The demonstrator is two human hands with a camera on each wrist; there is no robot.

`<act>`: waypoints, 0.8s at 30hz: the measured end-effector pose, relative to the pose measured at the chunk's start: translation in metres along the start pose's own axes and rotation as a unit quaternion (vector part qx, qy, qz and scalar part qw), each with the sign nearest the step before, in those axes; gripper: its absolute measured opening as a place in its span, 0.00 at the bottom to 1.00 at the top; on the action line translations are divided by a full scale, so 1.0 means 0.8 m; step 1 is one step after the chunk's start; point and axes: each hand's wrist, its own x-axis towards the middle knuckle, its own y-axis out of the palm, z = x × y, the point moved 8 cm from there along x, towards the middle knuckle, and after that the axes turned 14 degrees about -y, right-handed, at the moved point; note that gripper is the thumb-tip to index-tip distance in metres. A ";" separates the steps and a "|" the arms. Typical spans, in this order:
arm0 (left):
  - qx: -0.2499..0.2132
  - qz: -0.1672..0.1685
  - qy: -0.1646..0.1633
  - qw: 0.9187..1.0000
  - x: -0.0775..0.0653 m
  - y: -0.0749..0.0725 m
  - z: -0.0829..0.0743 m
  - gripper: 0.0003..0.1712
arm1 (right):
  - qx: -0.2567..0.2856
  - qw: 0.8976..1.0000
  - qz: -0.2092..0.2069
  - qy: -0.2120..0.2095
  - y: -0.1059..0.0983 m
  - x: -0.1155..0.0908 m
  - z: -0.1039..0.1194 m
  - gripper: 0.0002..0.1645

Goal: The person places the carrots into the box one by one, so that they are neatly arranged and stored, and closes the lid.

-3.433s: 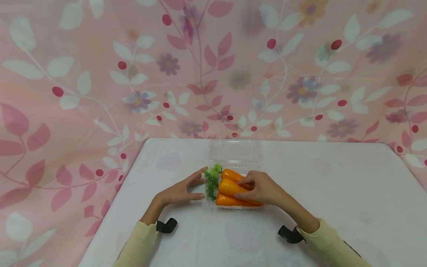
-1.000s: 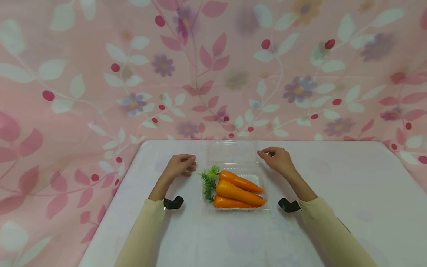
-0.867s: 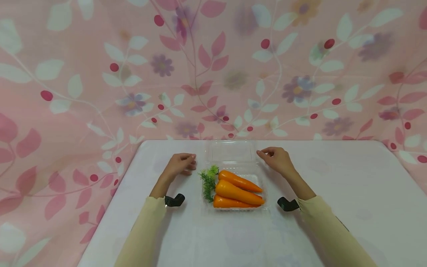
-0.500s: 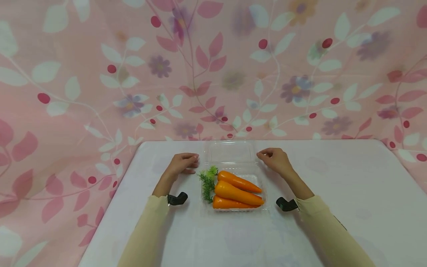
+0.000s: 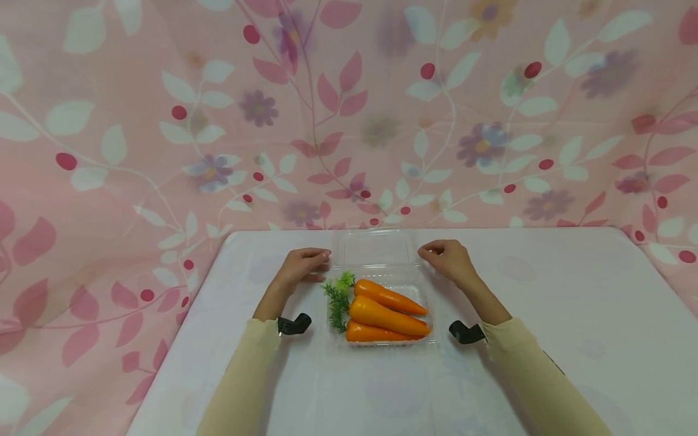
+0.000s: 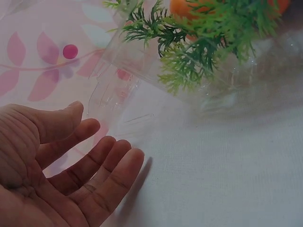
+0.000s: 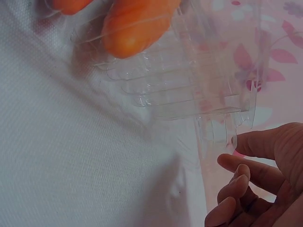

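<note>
A clear plastic clamshell container (image 5: 382,344) lies on the table, its lid (image 5: 375,248) folded back behind it. Three orange carrots (image 5: 388,315) with green leafy tops (image 5: 338,300) lie in its base, leaves toward the left. My right hand (image 5: 449,260) pinches the lid's right edge between thumb and index finger; in the right wrist view the lid's corner (image 7: 218,132) meets the thumb tip. At the lid's left edge is my left hand (image 5: 302,266), fingers loosely bent and thumb apart, with a small gap to the plastic in the left wrist view.
A white cloth covers the table (image 5: 523,339). Behind it hangs a pink floral curtain (image 5: 349,121), close to the lid's back edge. A black wrist device sits on each sleeve cuff, the left one (image 5: 294,324) beside the container.
Earlier my right hand was on the carrots and my left beside the leaves. Both moved back to the lid's sides. Over the last second the left hand has crept right toward the lid.
</note>
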 end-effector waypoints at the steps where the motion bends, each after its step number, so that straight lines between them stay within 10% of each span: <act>1: -0.001 0.000 -0.002 1.000 0.001 0.000 0.000 0.25 | 0.000 1.000 0.001 0.000 0.000 0.000 0.000 0.18; 24: -0.035 -0.033 0.054 0.997 -0.014 0.000 -0.035 0.18 | -0.021 0.999 -0.026 -0.034 -0.023 0.003 0.024 0.15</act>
